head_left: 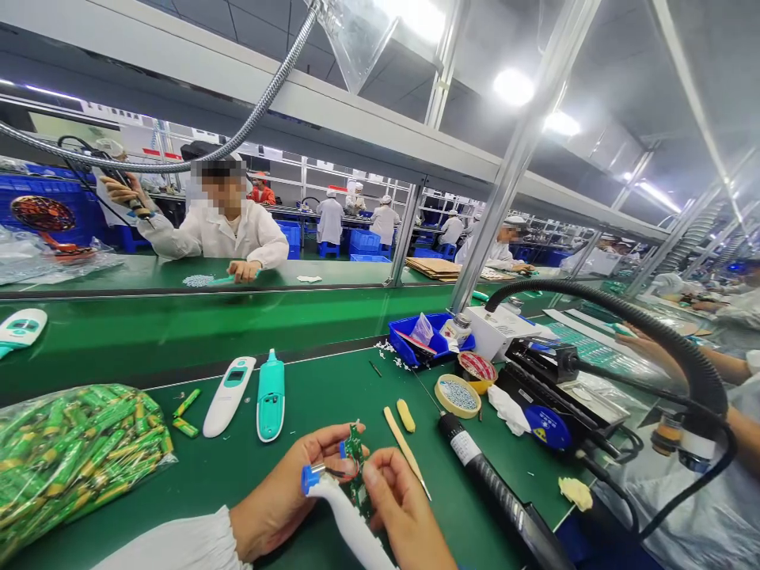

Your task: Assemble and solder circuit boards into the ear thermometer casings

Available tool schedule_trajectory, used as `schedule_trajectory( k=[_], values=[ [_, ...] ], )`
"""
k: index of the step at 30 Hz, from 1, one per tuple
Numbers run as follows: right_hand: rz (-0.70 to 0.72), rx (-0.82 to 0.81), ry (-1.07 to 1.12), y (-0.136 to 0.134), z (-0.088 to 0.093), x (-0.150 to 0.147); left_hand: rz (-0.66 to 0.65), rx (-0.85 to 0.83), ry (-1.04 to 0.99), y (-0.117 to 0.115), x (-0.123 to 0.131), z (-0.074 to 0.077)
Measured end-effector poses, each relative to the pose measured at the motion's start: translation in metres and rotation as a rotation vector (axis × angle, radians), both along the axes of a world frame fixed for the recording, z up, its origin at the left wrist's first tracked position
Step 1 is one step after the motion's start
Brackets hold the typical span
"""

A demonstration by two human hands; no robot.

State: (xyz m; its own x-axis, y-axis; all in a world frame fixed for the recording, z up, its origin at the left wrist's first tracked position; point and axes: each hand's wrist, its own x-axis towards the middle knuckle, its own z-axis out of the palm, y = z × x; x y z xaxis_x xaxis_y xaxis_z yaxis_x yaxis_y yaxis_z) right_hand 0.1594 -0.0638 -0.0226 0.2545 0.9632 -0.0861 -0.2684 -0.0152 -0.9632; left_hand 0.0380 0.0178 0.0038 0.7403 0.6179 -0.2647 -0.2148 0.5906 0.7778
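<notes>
Low in the middle, a small green circuit board (356,469) stands upright between my hands. My left hand (282,495) holds it from the left, its fingertips at the upper edge. On the other side, the thumb and fingers of my right hand (400,499) pinch the board. A curved white thermometer housing (350,518) with a blue end and a metal tip lies between the hands, close to my left fingers. Dark wires run near the board. Whether my left hand also grips the housing is unclear. Beyond lie a white thermometer half (229,396) and a teal half (271,400).
A clear bag of green-yellow batteries (83,451) sits left. Right of my hands are a pointed stick (404,447), a black electric screwdriver (492,483), a screw dish (457,396) and a blue bin (431,336). Co-workers sit across and at right, near a black hose (623,305).
</notes>
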Motion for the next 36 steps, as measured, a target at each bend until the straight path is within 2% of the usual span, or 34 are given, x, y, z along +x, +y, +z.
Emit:
schedule_trajectory(
  k=[2, 4, 9, 12, 19, 24, 26, 31, 33, 36],
  values=[
    [0.134, -0.061, 0.048, -0.004, -0.006, -0.001, 0.031, 0.006, -0.001, 0.000, -0.001, 0.000],
    [0.206, -0.088, 0.095, -0.005, -0.010, -0.003, 0.059, 0.005, -0.015, 0.000, -0.002, 0.001],
    [0.184, -0.024, 0.193, -0.002, -0.009, -0.010, 0.152, -0.070, -0.016, -0.004, -0.005, 0.002],
    [0.194, 0.010, 0.261, -0.002, -0.009, -0.014, 0.154, -0.098, -0.031, -0.003, -0.006, 0.003],
    [0.062, 0.065, 0.412, -0.006, -0.013, -0.018, 0.086, -0.123, -0.086, -0.003, -0.007, 0.005],
    [-0.108, 0.045, 0.411, -0.011, -0.018, -0.019, 0.170, -0.084, -0.089, 0.007, -0.007, 0.006],
    [-0.159, 0.005, 0.346, -0.013, -0.022, -0.018, 0.230, -0.033, -0.086, 0.019, -0.010, 0.008],
    [-0.198, -0.033, 0.056, -0.008, -0.023, -0.010, 0.487, 0.044, -0.148, 0.047, -0.020, 0.015],
    [-0.195, -0.040, -0.064, -0.005, -0.019, -0.004, 0.478, 0.021, -0.168, 0.045, -0.020, 0.020],
    [-0.216, -0.032, -0.300, -0.003, -0.013, 0.007, 0.337, -0.065, -0.168, 0.027, -0.016, 0.025]
  ],
)
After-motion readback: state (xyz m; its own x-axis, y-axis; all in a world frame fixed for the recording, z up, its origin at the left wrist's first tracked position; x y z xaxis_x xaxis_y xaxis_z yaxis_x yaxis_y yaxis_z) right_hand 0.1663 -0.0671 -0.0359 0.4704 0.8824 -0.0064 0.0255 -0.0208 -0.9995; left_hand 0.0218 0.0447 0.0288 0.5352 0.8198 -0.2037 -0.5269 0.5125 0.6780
